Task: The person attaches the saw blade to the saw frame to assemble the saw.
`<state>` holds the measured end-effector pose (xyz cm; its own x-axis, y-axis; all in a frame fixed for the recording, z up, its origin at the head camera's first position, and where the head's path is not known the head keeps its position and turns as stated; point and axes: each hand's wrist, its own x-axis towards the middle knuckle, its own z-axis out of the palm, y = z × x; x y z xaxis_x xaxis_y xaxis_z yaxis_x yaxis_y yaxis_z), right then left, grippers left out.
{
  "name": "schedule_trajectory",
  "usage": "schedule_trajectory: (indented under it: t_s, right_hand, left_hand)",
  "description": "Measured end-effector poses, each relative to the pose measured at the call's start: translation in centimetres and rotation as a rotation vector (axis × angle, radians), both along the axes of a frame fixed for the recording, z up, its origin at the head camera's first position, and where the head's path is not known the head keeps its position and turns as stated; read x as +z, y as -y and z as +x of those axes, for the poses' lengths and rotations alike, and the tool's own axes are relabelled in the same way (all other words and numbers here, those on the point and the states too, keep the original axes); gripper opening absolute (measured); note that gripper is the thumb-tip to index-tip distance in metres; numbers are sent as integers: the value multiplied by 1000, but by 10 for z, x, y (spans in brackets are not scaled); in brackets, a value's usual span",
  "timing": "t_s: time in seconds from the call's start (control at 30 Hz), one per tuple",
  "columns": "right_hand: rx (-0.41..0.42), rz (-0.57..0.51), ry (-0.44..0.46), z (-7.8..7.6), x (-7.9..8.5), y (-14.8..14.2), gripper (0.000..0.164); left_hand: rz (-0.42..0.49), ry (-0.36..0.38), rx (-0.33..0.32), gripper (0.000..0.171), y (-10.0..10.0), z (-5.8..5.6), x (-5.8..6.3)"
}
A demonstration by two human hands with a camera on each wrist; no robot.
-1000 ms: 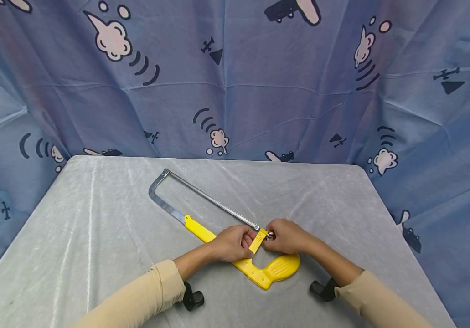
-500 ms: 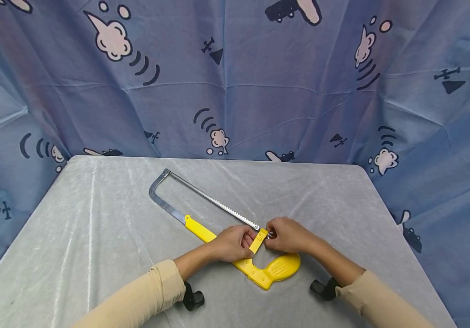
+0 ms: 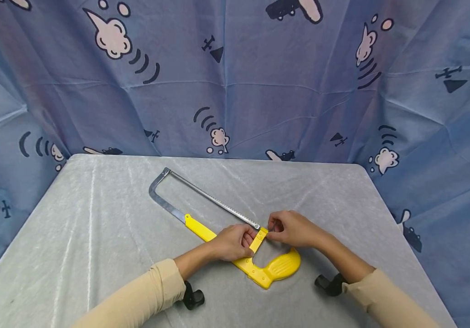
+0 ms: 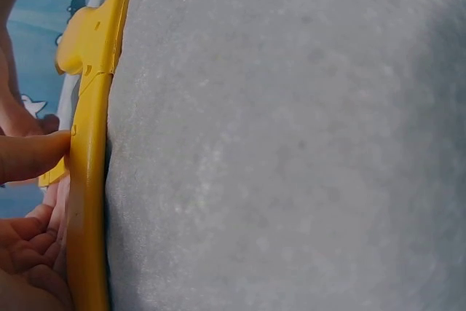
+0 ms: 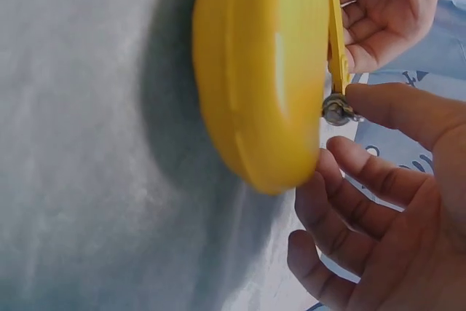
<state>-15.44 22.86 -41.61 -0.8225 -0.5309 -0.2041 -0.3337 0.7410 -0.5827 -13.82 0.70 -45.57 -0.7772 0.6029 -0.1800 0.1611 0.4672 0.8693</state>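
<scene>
A hacksaw [image 3: 198,228] with a yellow frame and grey metal bow lies diagonally on the table. Its toothed blade [image 3: 218,202] runs along the far side. My left hand [image 3: 229,243] grips the frame near the yellow end bracket [image 3: 258,241], thumb on one side and fingers on the other. At the bracket's outer end, a metal wing nut [image 5: 337,110] shows in the right wrist view. The thumb of my right hand [image 3: 298,229] touches it or nearly does, while the other fingers stand apart, loosely bent. Closer to me lies the yellow handle [image 3: 285,266].
A grey velvety cloth covers the table [image 3: 107,255]. Behind it hangs a blue patterned curtain [image 3: 251,109]. Black devices are strapped to both wrists, the left one [image 3: 193,298] and the right one [image 3: 329,285] close above the tabletop.
My right hand has loosened its pinch on the wing nut, spreading thumb and fingers and shifting slightly right and away from me. The left hand and the hacksaw stay put.
</scene>
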Motion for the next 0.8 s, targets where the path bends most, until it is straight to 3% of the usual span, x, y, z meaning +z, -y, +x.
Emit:
schedule_trajectory:
  t_s: [0.3, 0.8]
  right_hand:
    - [24, -16, 31, -1, 4, -4, 8]
    - [91, -71, 110, -3, -4, -7, 21]
  left_hand:
    - [0, -30, -20, 27, 2, 1, 3]
    - [-15, -3, -2, 29, 0, 0, -1]
